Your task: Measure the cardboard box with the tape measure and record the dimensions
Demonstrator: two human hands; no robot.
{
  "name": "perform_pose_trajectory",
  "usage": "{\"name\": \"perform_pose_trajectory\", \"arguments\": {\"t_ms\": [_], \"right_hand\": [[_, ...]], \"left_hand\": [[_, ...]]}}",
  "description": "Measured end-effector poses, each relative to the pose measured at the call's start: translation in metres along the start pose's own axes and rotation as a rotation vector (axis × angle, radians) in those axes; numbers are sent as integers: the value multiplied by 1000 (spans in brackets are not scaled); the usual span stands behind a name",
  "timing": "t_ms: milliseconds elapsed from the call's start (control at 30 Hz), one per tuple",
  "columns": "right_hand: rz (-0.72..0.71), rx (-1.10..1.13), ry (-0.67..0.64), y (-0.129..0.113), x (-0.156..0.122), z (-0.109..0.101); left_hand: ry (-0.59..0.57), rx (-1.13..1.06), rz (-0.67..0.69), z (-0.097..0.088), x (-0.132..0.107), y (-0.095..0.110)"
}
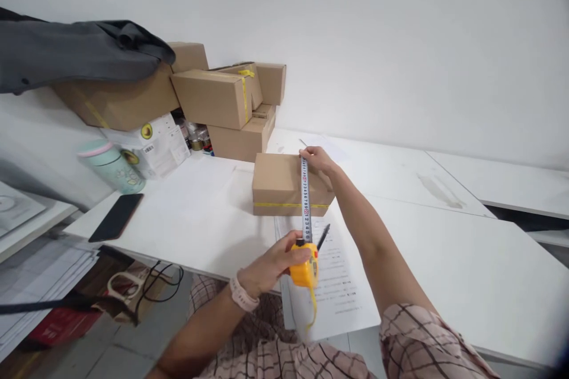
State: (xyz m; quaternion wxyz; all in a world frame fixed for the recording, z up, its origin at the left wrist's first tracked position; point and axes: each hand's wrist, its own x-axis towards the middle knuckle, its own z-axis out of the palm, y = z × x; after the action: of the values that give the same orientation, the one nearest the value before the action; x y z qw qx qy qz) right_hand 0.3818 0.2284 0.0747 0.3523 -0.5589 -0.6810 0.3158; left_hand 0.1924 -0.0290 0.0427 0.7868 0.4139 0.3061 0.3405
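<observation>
A small cardboard box [278,183] with a yellow tape band lies on the white table [444,272]. My left hand [271,266] is closed around a yellow tape measure [306,271] and also holds a black pen [323,236]. The white tape blade [304,198] runs from the case up across the box top. My right hand [317,161] pinches the blade's end at the box's far edge. A printed sheet of paper [338,284] lies under the tape measure, in front of the box.
Several larger cardboard boxes [222,98] are stacked at the back left, with a grey garment [75,56] draped over them. A mint-green cup [113,166], a white avocado-print box [155,142] and a black phone [116,217] lie at the left.
</observation>
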Motion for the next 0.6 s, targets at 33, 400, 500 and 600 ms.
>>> {"name": "perform_pose_trajectory", "arguments": {"t_ms": [33,400,500,600], "right_hand": [[2,-29,-8,-4,6,6],[54,-72,23,13,35,23],[50,-75,11,17,36,25],[62,-96,7,13,38,28]], "left_hand": [[29,-59,27,5,6,-6],[172,-85,57,-4,31,7],[206,-88,55,-1,31,2],[214,-69,49,0,34,1]]}}
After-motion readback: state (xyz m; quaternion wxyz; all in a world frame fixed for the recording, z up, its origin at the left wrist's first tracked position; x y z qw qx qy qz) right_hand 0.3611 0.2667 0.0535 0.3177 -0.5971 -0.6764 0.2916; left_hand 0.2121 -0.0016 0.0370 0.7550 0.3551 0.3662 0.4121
